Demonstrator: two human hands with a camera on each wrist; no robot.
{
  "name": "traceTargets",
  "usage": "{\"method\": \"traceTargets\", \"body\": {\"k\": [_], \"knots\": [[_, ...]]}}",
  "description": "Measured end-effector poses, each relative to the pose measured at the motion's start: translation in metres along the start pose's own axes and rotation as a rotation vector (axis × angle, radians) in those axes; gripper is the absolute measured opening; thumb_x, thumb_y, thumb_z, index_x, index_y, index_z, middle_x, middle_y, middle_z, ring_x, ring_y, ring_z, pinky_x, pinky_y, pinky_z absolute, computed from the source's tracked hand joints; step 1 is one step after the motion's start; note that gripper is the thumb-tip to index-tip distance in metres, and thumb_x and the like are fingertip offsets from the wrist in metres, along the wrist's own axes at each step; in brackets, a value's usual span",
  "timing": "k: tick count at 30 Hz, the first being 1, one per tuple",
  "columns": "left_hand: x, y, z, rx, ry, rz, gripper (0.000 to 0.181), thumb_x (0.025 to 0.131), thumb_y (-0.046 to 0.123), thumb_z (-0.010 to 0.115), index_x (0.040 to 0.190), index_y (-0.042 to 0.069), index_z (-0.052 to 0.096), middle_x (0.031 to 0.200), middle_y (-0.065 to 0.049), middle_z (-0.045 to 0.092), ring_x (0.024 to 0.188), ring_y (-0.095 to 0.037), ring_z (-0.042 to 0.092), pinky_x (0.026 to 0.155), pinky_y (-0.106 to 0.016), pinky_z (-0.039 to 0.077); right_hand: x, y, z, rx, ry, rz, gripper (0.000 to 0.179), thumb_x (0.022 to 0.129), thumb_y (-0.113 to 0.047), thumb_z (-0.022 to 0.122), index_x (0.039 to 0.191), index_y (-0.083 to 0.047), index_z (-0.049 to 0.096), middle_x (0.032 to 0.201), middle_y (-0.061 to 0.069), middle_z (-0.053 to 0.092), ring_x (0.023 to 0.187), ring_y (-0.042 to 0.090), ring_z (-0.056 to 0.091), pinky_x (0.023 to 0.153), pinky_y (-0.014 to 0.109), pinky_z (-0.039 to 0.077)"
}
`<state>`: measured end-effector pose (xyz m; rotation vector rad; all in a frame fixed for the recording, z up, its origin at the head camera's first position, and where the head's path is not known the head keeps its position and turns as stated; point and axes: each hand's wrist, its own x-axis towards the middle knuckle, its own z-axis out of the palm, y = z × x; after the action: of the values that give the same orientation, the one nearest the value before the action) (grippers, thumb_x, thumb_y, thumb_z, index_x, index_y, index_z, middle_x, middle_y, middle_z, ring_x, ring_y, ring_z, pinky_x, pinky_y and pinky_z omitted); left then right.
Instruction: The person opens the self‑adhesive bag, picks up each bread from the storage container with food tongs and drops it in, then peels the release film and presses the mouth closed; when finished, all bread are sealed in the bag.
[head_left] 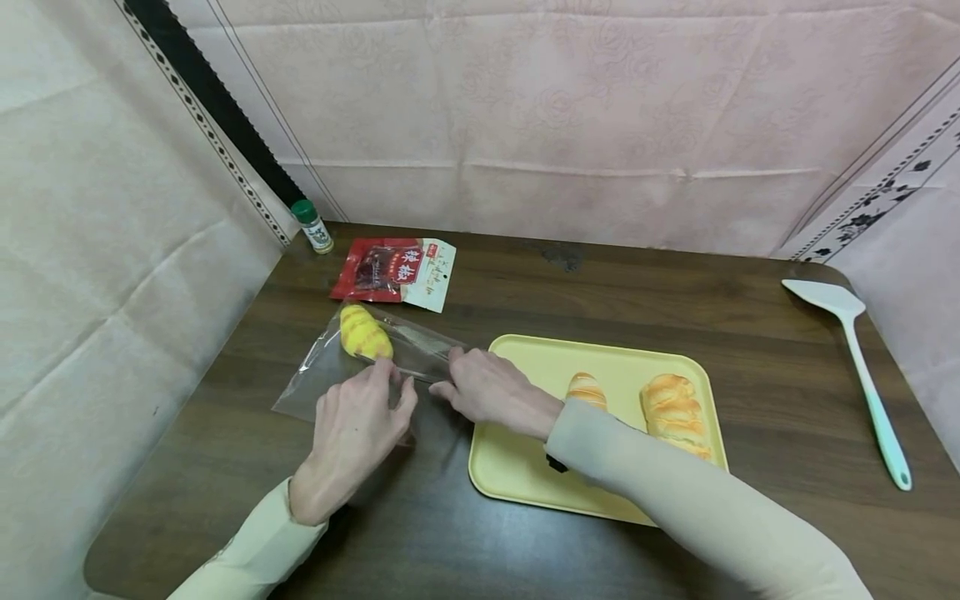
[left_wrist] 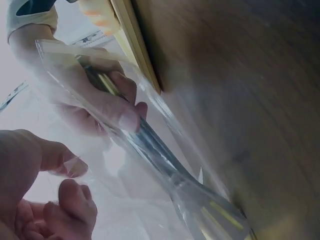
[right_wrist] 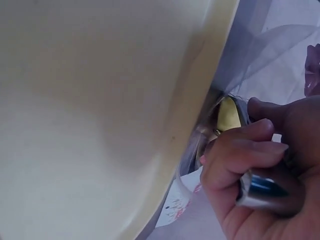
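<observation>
Right sleeve [head_left: 697,492] was nearest the cam, crossing the pale yellow tray [head_left: 517,479], w/ my right hand [head_left: 498,392] past its left edge. That hand gripped the metal tongs [left_wrist: 160,155], fingers curled round the handle end. My left hand [head_left: 356,429] was at the clear bag [head_left: 307,392], fingers bent, thumb & index apparently pinching a bit of film; exact hold was hard to see. Yellow roll [head_left: 365,333] lay inside the bag at the tongs' far end, prob. between the tips, tho contact wasn't certain.

Progress, my est.: 1 roll in the bag, tongs not yet out. Small striped roll [head_left: 587,390] & bigger loaf [head_left: 675,412] sat on the tray, unbagged.

Labels: red-and-white pouch [head_left: 393,273] behind the bag had big white Chinese chars, prob. 辣椒 (chilli); smaller print was illegible at that res. Green-capped bottle [head_left: 312,227] nearby had a label too, txt too small. Couldn't make out any brand on the tray or the mint-handled spatula [head_left: 872,392] at far right.
</observation>
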<state>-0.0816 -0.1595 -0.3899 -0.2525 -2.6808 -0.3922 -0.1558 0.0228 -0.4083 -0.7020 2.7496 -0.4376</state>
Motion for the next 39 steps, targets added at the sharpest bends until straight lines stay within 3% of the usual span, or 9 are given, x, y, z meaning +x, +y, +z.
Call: {"method": "traceTargets", "body": {"k": [3,7,18,30,39], "knots": [[0.0,-0.002,-0.001,0.016,0.003,0.017,0.023,0.092,0.015,0.08,0.077,0.008,0.064,0.055,-0.003,0.051,0.045,-0.019,0.044,0.042,-0.034,0.037,-0.008,0.001,-0.001,0.012,0.012,0.003,0.046,0.108,-0.051,0.064,0.11,-0.005,0.063,0.07,0.001,0.056,0.056,0.016,0.056,0.054,0.035,0.048],[-0.001,-0.003,-0.002,0.026,0.002,0.033,0.031,0.094,0.015,0.079,0.07,0.009,0.061,0.052,-0.001,0.047,0.045,-0.017,0.039,0.044,-0.03,0.03,-0.027,-0.003,-0.016,0.065,0.006,0.027,0.044,0.107,-0.048,0.067,0.107,-0.004,0.064,0.069,0.001,0.054,0.054,0.016,0.054,0.053,0.032,0.043],[0.001,-0.003,-0.005,0.021,-0.043,0.015,0.032,0.095,0.015,0.079,0.07,0.008,0.061,0.053,-0.001,0.046,0.046,-0.015,0.037,0.046,-0.027,0.027,-0.043,0.002,-0.018,0.079,0.006,-0.065,0.038,0.105,-0.044,0.071,0.1,-0.007,0.063,0.067,-0.002,0.049,0.055,0.013,0.048,0.052,0.029,0.037],[-0.001,-0.002,-0.006,0.019,-0.034,0.008,0.033,0.095,0.014,0.078,0.068,0.008,0.059,0.052,-0.001,0.046,0.045,-0.016,0.038,0.045,-0.027,0.028,-0.045,0.003,-0.016,0.074,-0.036,-0.14,0.037,0.104,-0.045,0.072,0.094,-0.011,0.061,0.067,-0.004,0.05,0.058,0.013,0.052,0.055,0.03,0.041],[-0.002,-0.003,-0.006,0.012,-0.008,0.025,0.033,0.095,0.012,0.078,0.068,0.008,0.059,0.052,-0.001,0.045,0.045,-0.014,0.036,0.045,-0.027,0.028,-0.047,0.005,-0.015,0.092,-0.046,-0.095,0.036,0.105,-0.045,0.071,0.099,-0.011,0.062,0.069,-0.002,0.053,0.062,0.015,0.055,0.059,0.032,0.044]]}}
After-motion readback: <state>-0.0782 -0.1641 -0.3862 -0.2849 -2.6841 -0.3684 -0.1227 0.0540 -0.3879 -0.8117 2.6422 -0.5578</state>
